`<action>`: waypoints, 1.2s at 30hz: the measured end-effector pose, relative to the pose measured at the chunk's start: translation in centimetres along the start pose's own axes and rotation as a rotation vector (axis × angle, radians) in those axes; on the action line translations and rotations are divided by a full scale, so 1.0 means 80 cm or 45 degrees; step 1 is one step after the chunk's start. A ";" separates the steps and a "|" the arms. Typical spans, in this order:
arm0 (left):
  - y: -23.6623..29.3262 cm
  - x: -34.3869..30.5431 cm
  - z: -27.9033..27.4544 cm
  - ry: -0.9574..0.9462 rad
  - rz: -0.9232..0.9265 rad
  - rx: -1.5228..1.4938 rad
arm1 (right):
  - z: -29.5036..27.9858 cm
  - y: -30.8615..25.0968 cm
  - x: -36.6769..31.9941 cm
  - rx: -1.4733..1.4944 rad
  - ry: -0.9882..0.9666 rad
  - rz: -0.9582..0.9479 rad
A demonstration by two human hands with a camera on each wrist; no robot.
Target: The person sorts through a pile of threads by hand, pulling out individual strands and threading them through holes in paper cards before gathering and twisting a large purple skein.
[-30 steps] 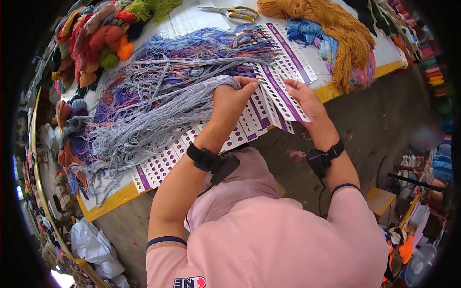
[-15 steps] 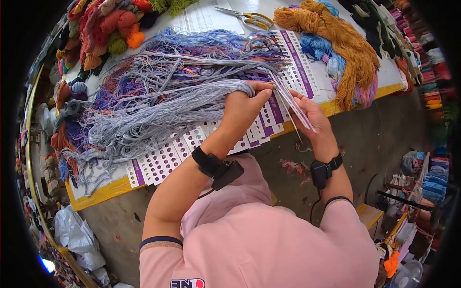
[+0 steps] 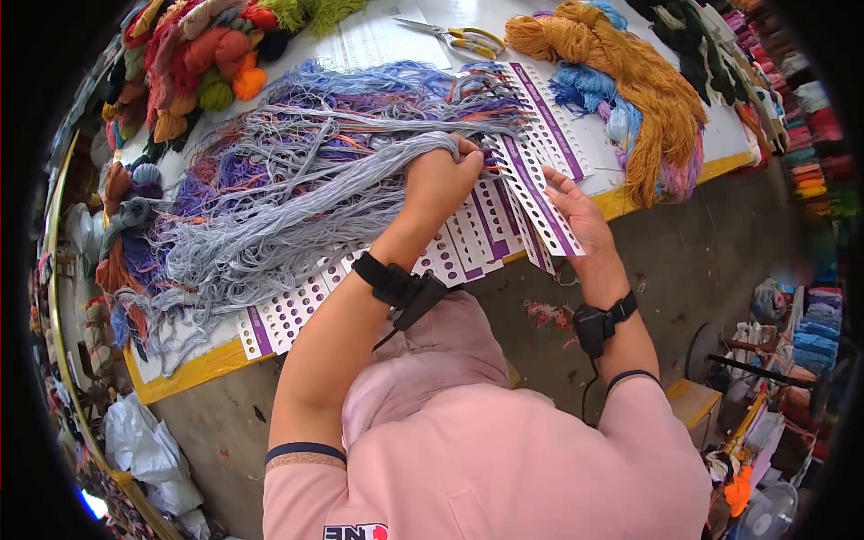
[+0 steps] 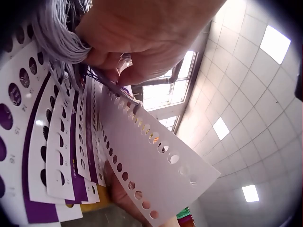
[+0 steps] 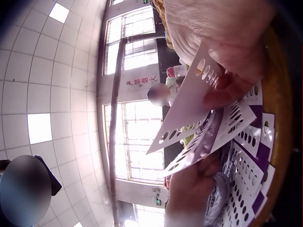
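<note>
In the head view the left hand (image 3: 436, 184) curls round a thick hank of pale grey-blue thread (image 3: 342, 184), thumb and index finger pinching at the card's upper end. The right hand (image 3: 583, 216) holds a white and purple punched card (image 3: 540, 200) near its lower end, with another card behind it. From the left wrist view, the card's plain white back (image 4: 151, 165) shows two rows of holes beside the left hand (image 4: 142, 42). In the right wrist view, the right hand's fingers (image 5: 227, 92) lie against two cards (image 5: 187, 111) that spread apart.
More punched cards (image 3: 256, 331) lie along the table's yellow edge (image 3: 189, 382) under tangled blue, purple and orange threads (image 3: 297, 126). Yellow-handled scissors (image 3: 472, 42) lie on paper at the back. Ochre yarn (image 3: 661, 135) sits at the right, colourful skeins (image 3: 211, 54) at the back left.
The held card, seen nearly edge-on half a second ago, now turns its punched face to the head view. The left hand keeps its grip on the thread and has shifted slightly left.
</note>
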State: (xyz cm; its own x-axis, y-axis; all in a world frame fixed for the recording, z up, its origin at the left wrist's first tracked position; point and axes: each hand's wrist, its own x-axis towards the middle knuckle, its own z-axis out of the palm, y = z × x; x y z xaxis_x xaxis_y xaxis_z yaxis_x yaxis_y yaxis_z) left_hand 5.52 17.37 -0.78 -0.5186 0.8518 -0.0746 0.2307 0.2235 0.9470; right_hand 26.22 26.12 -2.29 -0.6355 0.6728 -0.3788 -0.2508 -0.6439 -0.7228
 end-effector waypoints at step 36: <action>0.013 0.036 -0.024 -0.218 -0.155 -0.401 | -0.023 -0.002 0.007 0.101 -0.183 0.133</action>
State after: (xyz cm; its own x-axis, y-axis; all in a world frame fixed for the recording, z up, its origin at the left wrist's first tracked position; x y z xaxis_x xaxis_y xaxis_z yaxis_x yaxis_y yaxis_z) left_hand 2.67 19.12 0.59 -0.3751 0.9008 -0.2188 -0.1022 0.1944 0.9756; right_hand 27.22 27.26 -3.45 -0.7573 0.5457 -0.3587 -0.2315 -0.7380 -0.6338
